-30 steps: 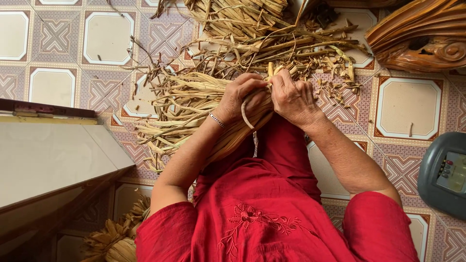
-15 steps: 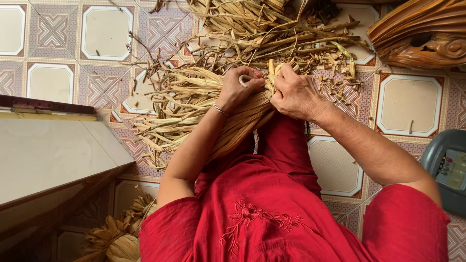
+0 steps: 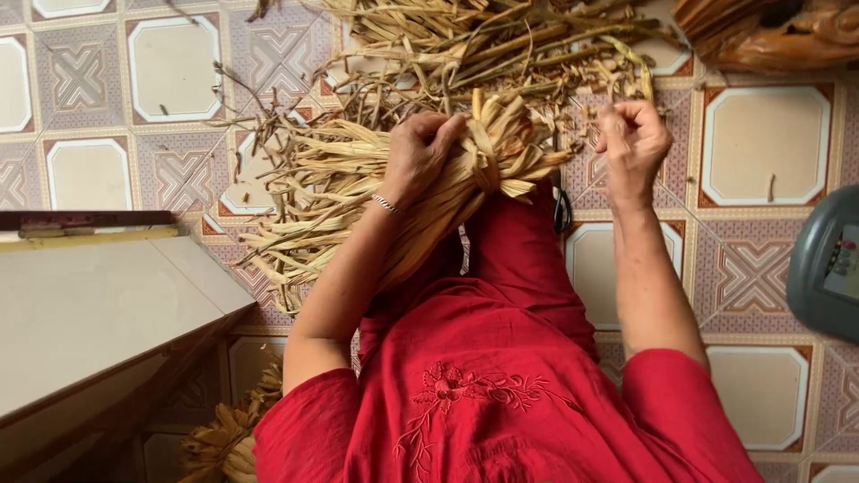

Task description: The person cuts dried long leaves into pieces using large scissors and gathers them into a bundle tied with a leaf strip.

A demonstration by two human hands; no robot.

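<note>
My left hand (image 3: 419,154) grips a bundle of dried straw-coloured leaves (image 3: 340,192) that lies across my lap, over my red garment (image 3: 501,376). A leaf strip (image 3: 488,161) is wrapped as a band around the bundle just right of that hand. The bundle's cut ends (image 3: 528,143) fan out to the right. My right hand (image 3: 632,143) is held up to the right of the bundle, apart from it. Its fingers are curled closed, and I see nothing clearly held in them. A thin bracelet sits on my left wrist.
A loose pile of dried leaves (image 3: 501,45) covers the patterned tile floor (image 3: 170,67) ahead. Carved brown wood (image 3: 778,36) is at the top right, a grey device (image 3: 828,268) at the right edge, a low wooden surface (image 3: 89,304) at the left. More dried leaves (image 3: 224,443) lie at the bottom left.
My right hand has let go of the bundle and moved out to the right. My left hand stays clamped on the bundle, whose band now shows.
</note>
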